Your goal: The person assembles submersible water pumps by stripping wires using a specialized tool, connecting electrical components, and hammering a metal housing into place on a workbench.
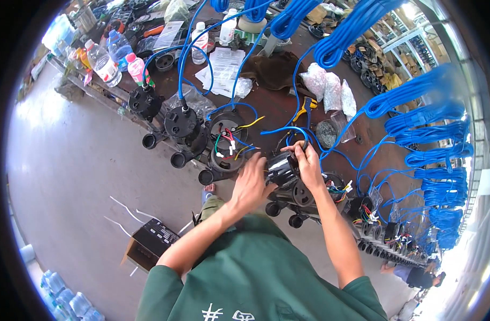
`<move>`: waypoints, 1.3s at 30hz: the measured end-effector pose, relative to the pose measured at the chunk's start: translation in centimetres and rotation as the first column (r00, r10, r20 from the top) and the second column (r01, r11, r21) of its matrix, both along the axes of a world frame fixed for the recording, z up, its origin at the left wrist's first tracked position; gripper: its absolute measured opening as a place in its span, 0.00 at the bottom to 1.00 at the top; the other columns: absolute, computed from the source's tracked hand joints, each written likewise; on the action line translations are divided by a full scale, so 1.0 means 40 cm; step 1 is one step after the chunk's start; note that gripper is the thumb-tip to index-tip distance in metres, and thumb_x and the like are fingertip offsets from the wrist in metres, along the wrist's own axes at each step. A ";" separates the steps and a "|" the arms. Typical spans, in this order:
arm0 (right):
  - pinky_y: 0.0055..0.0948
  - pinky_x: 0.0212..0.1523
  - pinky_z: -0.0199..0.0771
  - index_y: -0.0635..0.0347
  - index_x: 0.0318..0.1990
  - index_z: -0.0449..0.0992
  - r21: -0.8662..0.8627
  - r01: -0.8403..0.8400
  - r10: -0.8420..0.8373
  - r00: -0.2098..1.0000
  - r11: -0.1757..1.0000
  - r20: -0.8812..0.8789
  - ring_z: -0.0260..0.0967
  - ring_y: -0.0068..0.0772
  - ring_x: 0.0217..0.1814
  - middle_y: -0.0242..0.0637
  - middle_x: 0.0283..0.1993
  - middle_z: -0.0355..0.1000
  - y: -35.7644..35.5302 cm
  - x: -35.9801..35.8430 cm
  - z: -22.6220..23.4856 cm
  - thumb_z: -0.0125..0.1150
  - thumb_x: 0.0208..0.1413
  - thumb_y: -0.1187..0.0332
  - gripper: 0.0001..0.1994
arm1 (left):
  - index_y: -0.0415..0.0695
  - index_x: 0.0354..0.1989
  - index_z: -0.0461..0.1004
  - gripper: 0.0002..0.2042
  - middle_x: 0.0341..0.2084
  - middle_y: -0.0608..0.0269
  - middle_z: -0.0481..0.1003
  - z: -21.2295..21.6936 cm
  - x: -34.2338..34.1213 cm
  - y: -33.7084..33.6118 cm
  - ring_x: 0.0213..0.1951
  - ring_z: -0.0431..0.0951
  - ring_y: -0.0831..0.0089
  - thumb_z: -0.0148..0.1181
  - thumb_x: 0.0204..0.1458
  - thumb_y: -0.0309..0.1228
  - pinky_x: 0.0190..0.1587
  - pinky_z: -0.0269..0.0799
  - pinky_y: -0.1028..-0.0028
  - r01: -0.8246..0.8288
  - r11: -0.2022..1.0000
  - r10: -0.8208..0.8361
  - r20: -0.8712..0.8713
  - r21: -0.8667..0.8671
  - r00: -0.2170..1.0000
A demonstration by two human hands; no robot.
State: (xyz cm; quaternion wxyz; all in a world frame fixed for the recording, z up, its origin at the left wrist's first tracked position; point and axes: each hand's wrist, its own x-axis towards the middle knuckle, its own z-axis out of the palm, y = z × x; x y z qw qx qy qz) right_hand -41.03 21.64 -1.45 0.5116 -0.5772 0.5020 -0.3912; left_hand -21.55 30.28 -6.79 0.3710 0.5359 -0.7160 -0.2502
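Note:
My right hand (307, 165) has its fingers closed round the end of a glossy black cylindrical cover (282, 170), where a blue cable (285, 129) meets it. Beside the cover's other end, my left hand (250, 181) has its fingers stretched out and grips nothing visible; whether the thumb touches the cover is unclear. Just beyond the left hand stands an open pump body (222, 140) with red, green, yellow and white-tipped wires. Two closed black pumps, a near one (185, 125) and a farther one (145, 102), stand to its left.
More wired pump bodies (338, 187) run along the bench edge to the right. Coiled blue cables (352, 32) hang above. Yellow-handled pliers (307, 106), white-filled bags (323, 85), papers (222, 67) and bottles (103, 63) lie around. A black box (155, 238) stands on the floor.

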 end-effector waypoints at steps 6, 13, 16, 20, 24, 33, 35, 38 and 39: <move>0.19 0.38 0.66 0.62 0.46 0.71 -0.117 0.034 -0.056 0.980 0.993 -0.191 0.63 0.13 0.35 0.33 0.45 0.82 0.020 0.002 0.004 0.48 0.76 0.64 0.11 | 0.30 0.76 0.46 0.42 0.73 0.33 0.52 0.028 -0.001 0.035 0.72 0.56 0.38 0.62 0.58 0.33 0.72 0.52 0.50 0.034 0.996 -0.017 -0.209 0.077 0.978; 0.21 0.41 0.67 0.64 0.44 0.75 -0.194 0.065 -0.109 0.968 0.979 -0.226 0.66 0.16 0.37 0.32 0.43 0.81 0.043 0.034 0.015 0.48 0.75 0.62 0.14 | 0.39 0.78 0.49 0.39 0.76 0.36 0.48 -0.026 0.013 0.032 0.69 0.57 0.38 0.58 0.59 0.35 0.71 0.52 0.47 -0.040 0.989 0.049 -0.058 0.142 0.997; 0.22 0.42 0.68 0.65 0.44 0.78 -0.206 0.085 -0.131 0.967 0.975 -0.219 0.68 0.19 0.38 0.31 0.42 0.80 0.056 0.048 0.008 0.48 0.75 0.61 0.16 | 0.40 0.78 0.48 0.42 0.73 0.31 0.50 0.009 0.003 0.014 0.67 0.60 0.38 0.59 0.54 0.33 0.70 0.54 0.46 -0.062 0.988 0.046 0.115 0.143 0.992; 0.24 0.34 0.65 0.64 0.45 0.79 -0.263 0.014 -0.099 0.945 0.965 -0.312 0.63 0.16 0.31 0.29 0.40 0.80 0.058 0.060 0.012 0.49 0.75 0.63 0.14 | 0.28 0.76 0.44 0.46 0.70 0.30 0.55 -0.012 0.016 0.012 0.64 0.64 0.39 0.61 0.51 0.33 0.68 0.58 0.48 0.009 0.993 -0.011 0.014 0.116 1.000; 0.22 0.30 0.63 0.63 0.43 0.75 -0.320 -0.082 -0.065 0.903 0.944 -0.424 0.59 0.15 0.26 0.33 0.42 0.82 0.072 0.084 0.041 0.49 0.74 0.67 0.10 | 0.23 0.75 0.39 0.53 0.69 0.26 0.56 -0.042 0.066 0.040 0.69 0.59 0.34 0.68 0.48 0.35 0.72 0.55 0.49 0.168 0.971 -0.139 -0.166 0.169 0.976; 0.34 0.42 0.76 0.64 0.42 0.72 -0.373 -0.206 -0.046 0.823 0.905 -0.566 0.79 0.44 0.39 0.42 0.43 0.82 0.096 0.145 0.063 0.51 0.71 0.72 0.05 | 0.36 0.75 0.54 0.59 0.60 0.40 0.71 -0.119 0.051 -0.021 0.61 0.73 0.45 0.83 0.31 0.34 0.63 0.71 0.57 0.175 0.972 -0.074 -0.504 0.156 0.860; 0.35 0.40 0.76 0.63 0.42 0.75 -0.335 -0.187 -0.033 0.831 0.923 -0.555 0.79 0.44 0.37 0.43 0.42 0.82 0.091 0.129 0.069 0.53 0.70 0.72 0.06 | 0.38 0.69 0.63 0.53 0.54 0.43 0.76 -0.105 0.020 -0.020 0.56 0.77 0.46 0.84 0.28 0.33 0.60 0.73 0.57 0.093 0.971 0.012 -0.433 0.220 0.901; 0.34 0.41 0.77 0.64 0.43 0.78 -0.371 -0.215 -0.022 0.840 0.903 -0.542 0.80 0.44 0.38 0.44 0.41 0.81 0.093 0.111 0.057 0.54 0.69 0.73 0.06 | 0.37 0.60 0.69 0.44 0.49 0.44 0.78 -0.126 -0.022 -0.002 0.53 0.79 0.45 0.84 0.27 0.32 0.58 0.74 0.56 -0.043 0.990 0.096 -0.408 0.136 0.908; 0.35 0.42 0.77 0.63 0.43 0.78 -0.412 -0.215 -0.050 0.838 0.885 -0.544 0.80 0.46 0.40 0.44 0.39 0.81 0.095 0.110 0.047 0.56 0.68 0.72 0.06 | 0.37 0.60 0.69 0.44 0.50 0.43 0.78 -0.126 -0.027 0.001 0.53 0.79 0.46 0.83 0.27 0.33 0.57 0.75 0.57 -0.039 0.984 0.111 -0.433 0.172 0.894</move>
